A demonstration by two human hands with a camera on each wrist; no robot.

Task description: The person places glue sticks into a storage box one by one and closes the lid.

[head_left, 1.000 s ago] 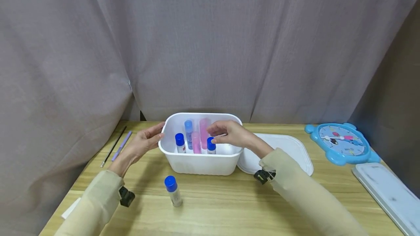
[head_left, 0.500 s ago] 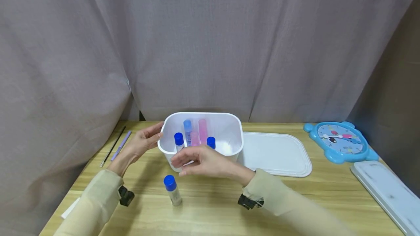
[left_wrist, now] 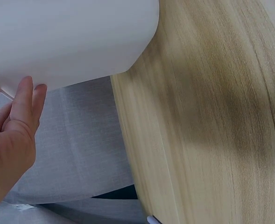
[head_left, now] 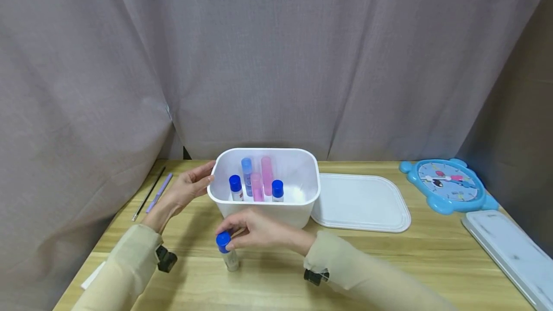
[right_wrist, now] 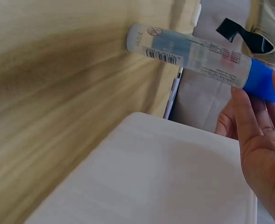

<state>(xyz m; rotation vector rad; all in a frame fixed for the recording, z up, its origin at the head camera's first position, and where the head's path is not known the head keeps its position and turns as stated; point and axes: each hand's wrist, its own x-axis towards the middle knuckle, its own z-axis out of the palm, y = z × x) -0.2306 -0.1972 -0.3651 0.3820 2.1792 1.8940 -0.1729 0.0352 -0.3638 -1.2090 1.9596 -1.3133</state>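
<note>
A glue stick with a blue cap stands upright on the table in front of the white box. My right hand pinches its cap between thumb and fingers; the right wrist view shows the glue stick's clear body and printed barcode. My left hand rests with fairly straight fingers against the box's left end, and in the left wrist view those fingers lie along its outer wall. Inside the box stand two blue-capped sticks, a light-blue tube and two pink tubes.
A white lid lies flat right of the box. Farther right are a blue toy clock and a long pale case. A purple pen and a thin dark stick lie at the left, a grey curtain behind.
My right hand has come out of the box, moved toward the front left and taken hold of the standing glue stick's cap. My left hand has stayed at the box.
</note>
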